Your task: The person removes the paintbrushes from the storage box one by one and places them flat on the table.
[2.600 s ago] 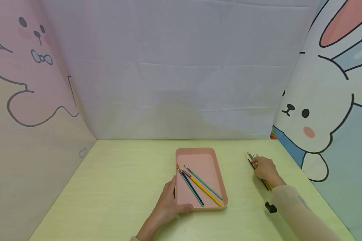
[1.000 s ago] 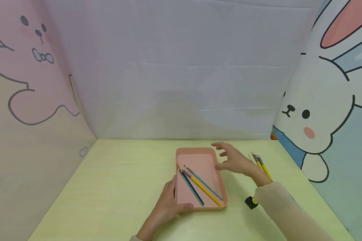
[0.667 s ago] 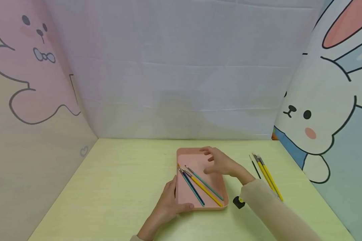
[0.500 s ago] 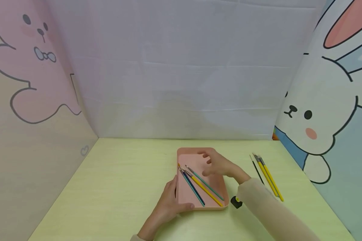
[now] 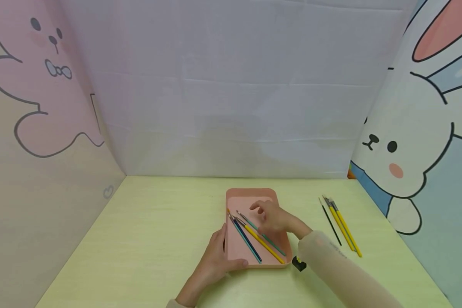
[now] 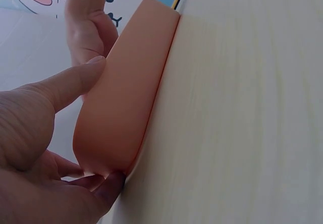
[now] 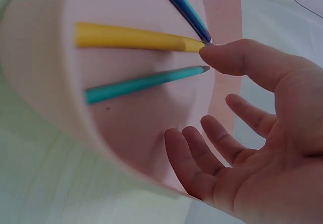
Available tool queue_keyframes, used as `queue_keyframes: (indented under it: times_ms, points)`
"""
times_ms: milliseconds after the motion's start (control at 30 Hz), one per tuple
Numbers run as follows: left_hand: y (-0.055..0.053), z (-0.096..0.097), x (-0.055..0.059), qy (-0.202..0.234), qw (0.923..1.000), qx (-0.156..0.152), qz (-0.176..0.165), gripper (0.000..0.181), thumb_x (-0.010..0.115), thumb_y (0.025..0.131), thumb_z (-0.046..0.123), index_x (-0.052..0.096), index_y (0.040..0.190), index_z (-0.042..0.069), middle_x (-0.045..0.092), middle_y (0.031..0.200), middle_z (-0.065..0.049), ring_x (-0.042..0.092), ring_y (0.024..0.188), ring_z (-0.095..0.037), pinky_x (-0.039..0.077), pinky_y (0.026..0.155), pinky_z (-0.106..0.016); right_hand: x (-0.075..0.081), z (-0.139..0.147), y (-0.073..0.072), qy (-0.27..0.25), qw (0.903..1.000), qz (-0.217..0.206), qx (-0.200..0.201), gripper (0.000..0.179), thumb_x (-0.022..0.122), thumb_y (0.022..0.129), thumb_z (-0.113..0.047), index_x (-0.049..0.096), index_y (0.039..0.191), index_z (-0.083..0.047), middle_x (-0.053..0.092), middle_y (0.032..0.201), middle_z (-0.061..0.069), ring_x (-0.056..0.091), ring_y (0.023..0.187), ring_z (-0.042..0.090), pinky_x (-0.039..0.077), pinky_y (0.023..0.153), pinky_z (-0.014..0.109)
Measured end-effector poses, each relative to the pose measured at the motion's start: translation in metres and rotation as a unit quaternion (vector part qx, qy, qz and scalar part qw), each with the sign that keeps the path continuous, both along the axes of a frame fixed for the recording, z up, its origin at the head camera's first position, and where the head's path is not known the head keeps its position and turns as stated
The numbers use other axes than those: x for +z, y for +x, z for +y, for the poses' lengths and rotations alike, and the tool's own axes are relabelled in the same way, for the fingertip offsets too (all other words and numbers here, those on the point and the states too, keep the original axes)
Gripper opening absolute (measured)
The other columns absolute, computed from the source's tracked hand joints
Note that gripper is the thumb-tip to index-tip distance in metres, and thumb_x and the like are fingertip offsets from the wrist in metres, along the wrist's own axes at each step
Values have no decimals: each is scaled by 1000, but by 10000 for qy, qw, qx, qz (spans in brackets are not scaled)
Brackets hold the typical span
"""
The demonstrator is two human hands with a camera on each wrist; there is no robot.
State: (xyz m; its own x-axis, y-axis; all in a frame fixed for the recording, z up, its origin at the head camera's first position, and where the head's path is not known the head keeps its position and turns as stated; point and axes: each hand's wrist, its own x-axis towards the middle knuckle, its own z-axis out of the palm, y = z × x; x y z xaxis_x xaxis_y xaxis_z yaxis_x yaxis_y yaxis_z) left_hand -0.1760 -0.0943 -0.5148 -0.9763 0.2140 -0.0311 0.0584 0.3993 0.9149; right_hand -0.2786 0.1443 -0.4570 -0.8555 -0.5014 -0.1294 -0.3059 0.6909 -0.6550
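A pink tray (image 5: 250, 192) lies on the table. My left hand (image 5: 211, 259) grips its near left corner, thumb on the near wall and fingers along the left side; the left wrist view shows the tray's outer wall (image 6: 126, 77) between thumb and fingers. In the tray lie slim paintbrushes: a yellow paintbrush (image 5: 263, 244), a navy one and two teal ones. Over the tray's right half hovers my right hand (image 5: 273, 218), fingers loosely bent and holding nothing. In the right wrist view the thumb tip overlaps the end of the yellow handle (image 7: 136, 36); contact is unclear.
Right of the tray, two yellow paintbrushes (image 5: 344, 226) and a thin black paintbrush (image 5: 331, 224) lie on the table. A small black device (image 5: 299, 263) shows under the right wrist. A pale cloth backdrop (image 5: 231, 107) and printed side panels enclose the table.
My right hand has left the paintbrushes on the right and moved left over the tray. In the last half second it has come lower and nearer. The left hand has stayed put.
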Motion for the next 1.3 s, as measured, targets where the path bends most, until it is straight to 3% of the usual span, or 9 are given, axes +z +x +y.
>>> queue_keyframes:
  times_ms: [133,667,1000,1300]
  points:
    - [-1,0,-1,-5,10000,-38,24,131,99,74,35,16,170,6,33,163,-24,48,134,-35,37,115,-61,-3,-2,0,220,9997,30,78,65,86,78,0,59,137,-2,57,132,27,60,98,29,55,88,48]
    - [1,0,2,-34,10000,-43,35,131,100,73,34,16,170,6,33,164,-25,48,135,-36,37,115,-62,-7,-10,4,1034,9943,258,-18,53,89,75,2,67,123,-7,61,112,12,54,97,23,53,91,44]
    - [-1,0,1,36,10000,-18,-9,132,100,73,34,15,171,7,33,163,-24,48,134,-35,38,114,-60,-9,-12,4,939,9953,175,-173,50,89,76,7,68,119,-7,66,100,6,58,90,20,57,88,41]
    - [-1,0,1,-17,10000,13,-26,132,101,72,34,16,171,7,34,163,-24,47,136,-36,38,114,-61,-10,-8,3,519,9983,-103,-263,49,86,77,8,69,121,-6,62,91,5,55,81,18,51,75,33]
